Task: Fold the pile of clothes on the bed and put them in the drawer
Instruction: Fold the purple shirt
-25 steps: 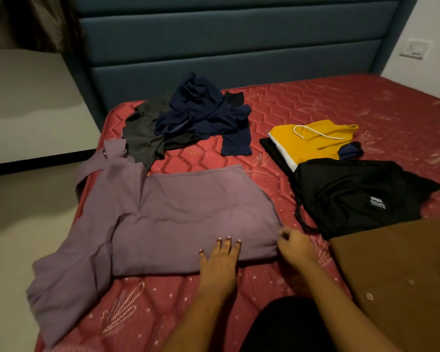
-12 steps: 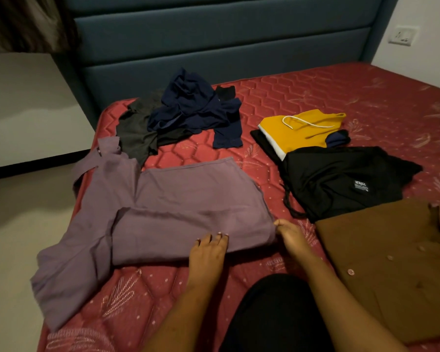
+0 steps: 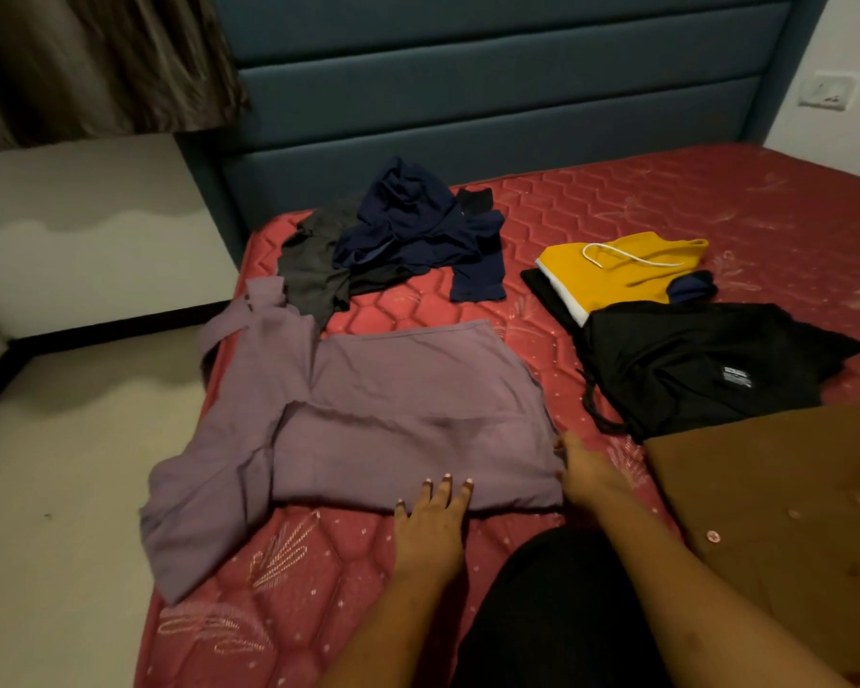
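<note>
A purple garment (image 3: 368,419) lies partly folded on the red mattress (image 3: 616,211), one sleeve trailing toward the left edge. My left hand (image 3: 433,518) rests flat on its near edge with straight fingers. My right hand (image 3: 584,471) is at the garment's near right corner; its fingers seem to hold the cloth edge. Behind lies an unfolded pile of navy (image 3: 413,225) and grey clothes (image 3: 314,275). To the right sit a folded yellow piece (image 3: 616,275), a black garment (image 3: 701,369) and a brown buttoned shirt (image 3: 775,504).
A blue padded headboard (image 3: 467,106) stands behind the bed. The floor (image 3: 60,489) runs along the bed's left side, with a curtain (image 3: 95,57) above a white ledge. A wall socket (image 3: 827,89) is at the far right. No drawer is in view.
The view has shifted a little. My left hand's fingers went from spread to together on the purple edge. My right hand stayed at the corner.
</note>
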Tool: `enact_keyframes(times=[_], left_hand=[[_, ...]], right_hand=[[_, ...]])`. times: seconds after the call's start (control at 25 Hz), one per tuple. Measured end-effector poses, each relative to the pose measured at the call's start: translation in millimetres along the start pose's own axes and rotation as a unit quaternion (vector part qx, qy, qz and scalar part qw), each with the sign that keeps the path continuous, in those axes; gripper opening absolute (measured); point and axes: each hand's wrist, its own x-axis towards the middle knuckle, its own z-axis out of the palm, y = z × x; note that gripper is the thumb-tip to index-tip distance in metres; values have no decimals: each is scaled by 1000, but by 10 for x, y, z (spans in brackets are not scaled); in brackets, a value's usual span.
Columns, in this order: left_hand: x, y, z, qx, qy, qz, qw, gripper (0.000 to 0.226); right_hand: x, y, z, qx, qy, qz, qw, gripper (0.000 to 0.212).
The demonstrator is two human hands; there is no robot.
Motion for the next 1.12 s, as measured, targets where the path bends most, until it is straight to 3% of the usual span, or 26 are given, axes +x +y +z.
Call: enact_keyframes(times=[0.16, 0.28, 0.36, 0.44, 0.56, 0.72, 0.8, 0.88, 1.0, 1.04, 1.12], left_hand=[[-286, -557, -30, -52, -27, -89, 994, 63], [-522, -1010, -65, -70, -33, -140, 987, 57], [-604, -1159, -134, -73, 4, -156, 985, 48], [-558, -1170, -223, -67, 49, -138, 987, 43], [-252, -1007, -351, -71, 84, -76, 991, 41], [338, -815, -496, -87, 96, -37, 991, 50], [652, -822, -524, -69, 94, -26, 993, 59], [896, -920, -475, -74, 70, -49, 994, 61], [1104, -1156, -464, -22, 11, -111, 993, 43], [1156, -1236, -561, -36, 33, -142, 989, 36], [1196, -1394, -930, -166, 169, -206, 949, 22]], right_hand=[[-136, -373, -74, 11, -24, -9, 1000, 69], [131, -380, 87, 12, -68, -10, 998, 67], [218, -388, 151, 27, -76, -20, 996, 73], [-107, -584, -6, 19, -34, -32, 999, 76], [-293, -755, -125, -72, 32, -64, 995, 66], [-32, -827, -97, -159, 21, -130, 978, 60], [171, -884, -110, -176, 3, -143, 974, 41], [330, -996, -168, -182, -40, -172, 967, 16], [498, -1188, -449, -166, -102, -197, 961, 18], [533, -1284, -658, -180, -57, -194, 963, 19], [540, -1501, -1192, -186, 136, -199, 953, 27]])
